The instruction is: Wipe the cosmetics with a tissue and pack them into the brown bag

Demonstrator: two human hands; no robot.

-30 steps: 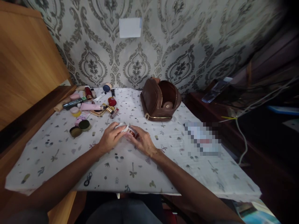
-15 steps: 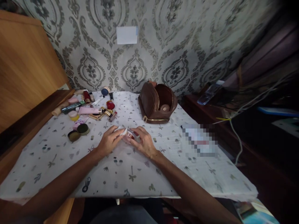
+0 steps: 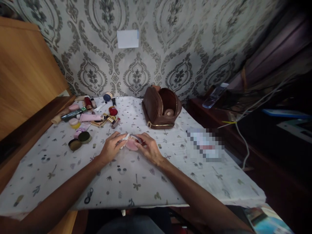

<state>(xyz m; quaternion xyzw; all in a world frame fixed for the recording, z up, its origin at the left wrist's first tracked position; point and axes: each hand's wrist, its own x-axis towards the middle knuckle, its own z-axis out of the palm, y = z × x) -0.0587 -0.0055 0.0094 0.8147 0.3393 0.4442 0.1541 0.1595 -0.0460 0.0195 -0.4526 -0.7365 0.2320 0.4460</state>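
Note:
Over the middle of the table, my right hand (image 3: 149, 148) is closed on a small round pink makeup compact (image 3: 132, 144), its pink face turned up toward me. A darker red-brown part of it shows near my right fingers. Opposite, my left hand (image 3: 112, 148) pinches a white crumpled tissue (image 3: 126, 137) against the compact's left edge. My fingertips cover part of both things. Left of my hands lie two round dark pots, an olive-lidded one (image 3: 84, 137) and an open-looking brown one (image 3: 74, 144).
A brown makeup bag (image 3: 161, 109) stands open beyond my hands. Lipsticks, a pink tube (image 3: 91, 117) and other cosmetics crowd the back left. A blurred-out flat item (image 3: 206, 144) lies at right on the patterned cloth (image 3: 136, 191). A clear bottle (image 3: 215, 96) and cables are farther right.
The compact has been tilted so that its pink face now shows more. The tissue stays at its left edge in my left hand. The whole view has shifted slightly.

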